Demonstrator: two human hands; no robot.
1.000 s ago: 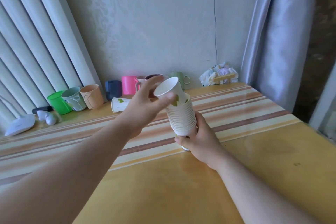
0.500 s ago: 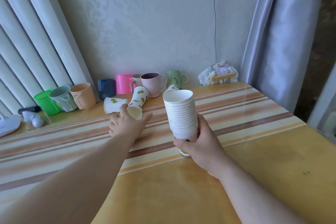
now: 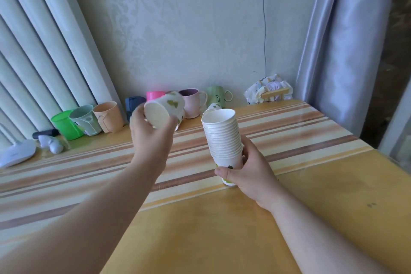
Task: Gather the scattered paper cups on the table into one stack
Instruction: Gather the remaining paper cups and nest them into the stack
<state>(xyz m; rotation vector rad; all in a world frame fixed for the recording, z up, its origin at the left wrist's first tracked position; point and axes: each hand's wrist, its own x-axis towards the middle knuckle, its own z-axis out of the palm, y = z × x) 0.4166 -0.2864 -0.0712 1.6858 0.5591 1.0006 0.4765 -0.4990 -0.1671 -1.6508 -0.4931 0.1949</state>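
Most of the gathering looks done: a tall stack of paper cups (image 3: 222, 138) stands at the frame's centre, its base grasped by the right hand (image 3: 246, 173) just above the striped counter (image 3: 311, 135). The left hand (image 3: 151, 133), centre-left, grasps one loose paper cup (image 3: 163, 109) tilted on its side, mouth toward the camera, beside the stack but apart from it. It is not yet nested. Behind the stack another white cup (image 3: 212, 108) peeks out, seemingly left to collect.

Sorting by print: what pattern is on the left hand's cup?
Green leaf-like blotches on white paper cup, head view.
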